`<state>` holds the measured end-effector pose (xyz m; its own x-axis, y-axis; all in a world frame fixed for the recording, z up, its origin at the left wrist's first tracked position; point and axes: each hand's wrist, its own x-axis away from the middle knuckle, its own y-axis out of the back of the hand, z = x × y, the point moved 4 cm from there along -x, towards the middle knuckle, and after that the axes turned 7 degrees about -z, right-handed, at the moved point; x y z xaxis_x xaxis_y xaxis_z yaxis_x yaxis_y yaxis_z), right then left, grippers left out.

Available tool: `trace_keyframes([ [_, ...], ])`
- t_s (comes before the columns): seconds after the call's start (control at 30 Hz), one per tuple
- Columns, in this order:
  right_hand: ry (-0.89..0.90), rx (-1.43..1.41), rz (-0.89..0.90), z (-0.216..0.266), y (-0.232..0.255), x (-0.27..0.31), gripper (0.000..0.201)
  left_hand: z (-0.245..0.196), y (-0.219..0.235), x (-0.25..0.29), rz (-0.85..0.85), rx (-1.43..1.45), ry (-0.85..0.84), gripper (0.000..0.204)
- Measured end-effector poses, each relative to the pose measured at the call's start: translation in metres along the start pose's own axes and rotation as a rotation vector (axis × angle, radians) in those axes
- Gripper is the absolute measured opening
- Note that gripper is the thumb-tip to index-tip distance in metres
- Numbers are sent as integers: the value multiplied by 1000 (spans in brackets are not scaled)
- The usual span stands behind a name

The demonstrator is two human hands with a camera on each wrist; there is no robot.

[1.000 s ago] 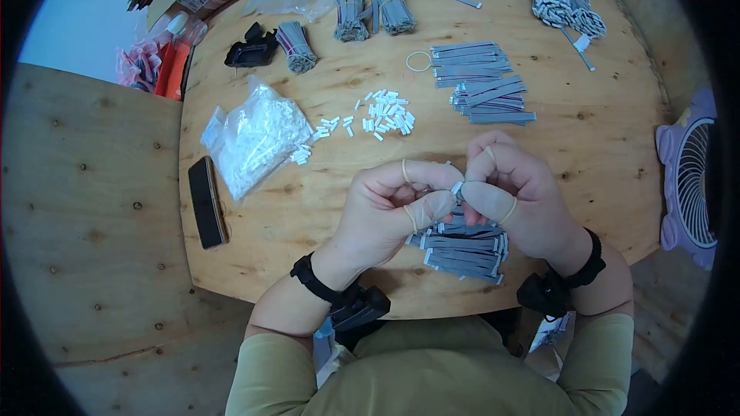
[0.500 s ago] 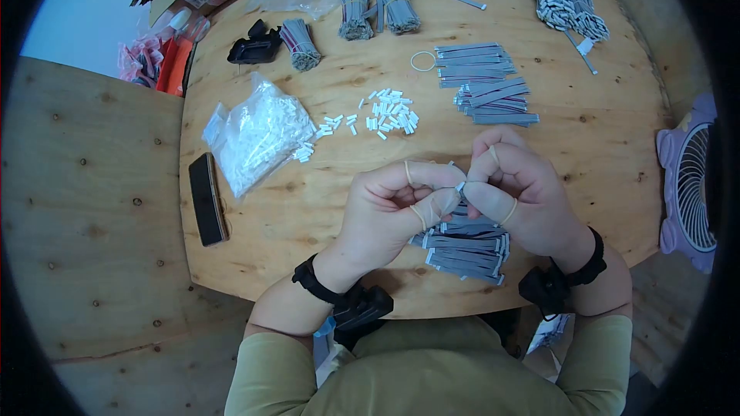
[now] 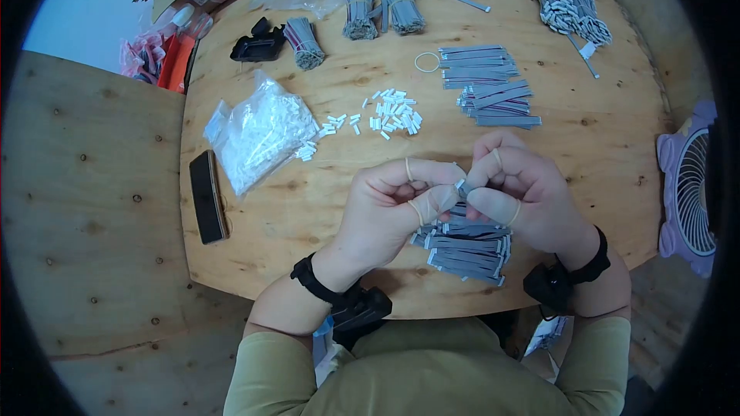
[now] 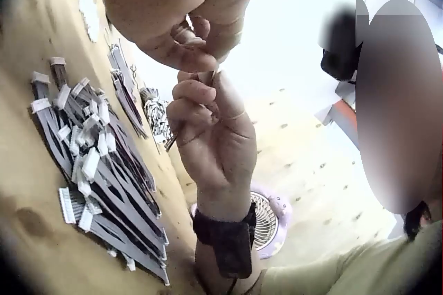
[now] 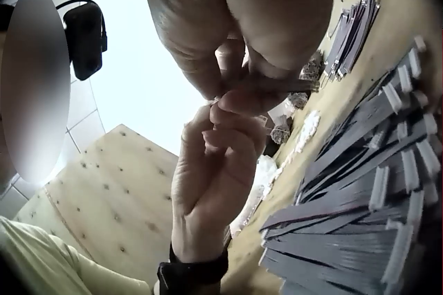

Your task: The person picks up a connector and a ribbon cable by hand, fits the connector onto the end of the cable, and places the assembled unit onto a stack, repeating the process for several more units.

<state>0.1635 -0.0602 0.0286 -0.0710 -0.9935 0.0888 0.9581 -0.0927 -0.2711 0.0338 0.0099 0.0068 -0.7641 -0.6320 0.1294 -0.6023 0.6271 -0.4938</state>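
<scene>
In the head view both hands meet above a pile of grey ribbon cables (image 3: 466, 250) with white end connectors. Thumb and forefinger of my left hand (image 3: 389, 196) pinch a small white connector (image 3: 462, 186), mostly hidden by the fingertips. Right beside it, my right hand (image 3: 528, 192) pinches a grey ribbon cable, whose free end (image 5: 297, 85) sticks out past the fingers in the right wrist view. Pale finger covers held by bands wrap the thumb and forefinger of each hand. The fingertips of the two hands touch or nearly touch.
Loose white connectors (image 3: 395, 113) lie beyond the hands, beside a clear bag (image 3: 266, 135) full of them. More ribbon cables (image 3: 493, 92) lie at back right near a rubber band (image 3: 426, 62). A phone (image 3: 206, 196) is at left; a purple fan (image 3: 690, 189) stands at right.
The hands keep nearly the same pose, fingertips together. My right thumb and forefinger have shifted slightly, so more of the piece between the fingertips shows. The head view has moved a little.
</scene>
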Motion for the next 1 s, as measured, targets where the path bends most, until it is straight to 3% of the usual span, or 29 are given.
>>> trace_keyframes([
  [0.1, -59, 5, -27, 1, 1, -2, 2, 3, 1, 0, 13, 55, 32, 17],
  [0.3, 158, 186, -38, -2, 3, 1, 3, 3, -1, 0, -2, 64, 63, 17],
  [0.57, 141, 169, -69, -6, 0, 0, 3, 2, -1, -1, -33, 75, 102, 17],
  [0.9, 46, 145, -84, -6, 1, -1, 4, -1, -2, -1, -33, -9, 32, 15],
  [1.0, 77, 269, -92, -6, 4, -1, 6, 1, 0, -4, -17, -43, 69, 14],
])
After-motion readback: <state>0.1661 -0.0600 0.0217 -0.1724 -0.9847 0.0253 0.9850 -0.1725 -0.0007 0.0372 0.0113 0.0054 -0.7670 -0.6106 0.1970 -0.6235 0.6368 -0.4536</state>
